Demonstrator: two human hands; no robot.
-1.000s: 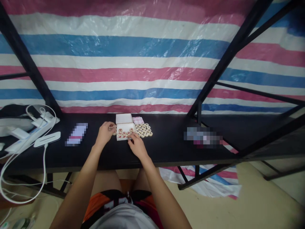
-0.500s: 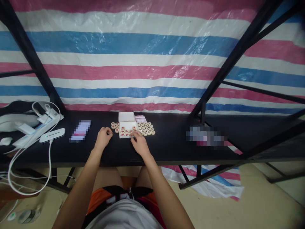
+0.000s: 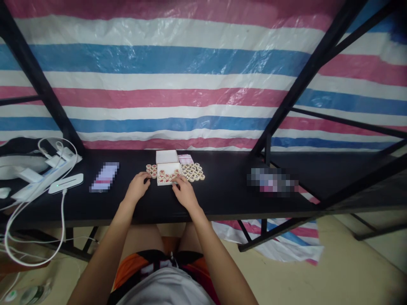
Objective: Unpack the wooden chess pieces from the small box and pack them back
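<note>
A small white box (image 3: 168,173) holding several round wooden pieces with red marks sits on the black table (image 3: 222,195). Its white lid (image 3: 166,156) lies just behind it. My left hand (image 3: 137,187) rests on the table left of the box with fingers curled, just below a few loose pieces (image 3: 151,170). My right hand (image 3: 185,192) touches the box's front right corner, fingers bent in a pinch. A cluster of pieces with dark marks (image 3: 193,172) lies right of the box.
A pink paper (image 3: 185,159) lies behind the cluster. White devices and cables (image 3: 47,178) crowd the table's left end. Two blurred flat items (image 3: 104,177) (image 3: 272,181) lie left and right. Black frame bars (image 3: 295,97) rise at both sides before a striped tarp.
My left hand drew back from the box's left side toward me, uncovering a few loose pieces there. My right hand stayed at the box's front right corner.
</note>
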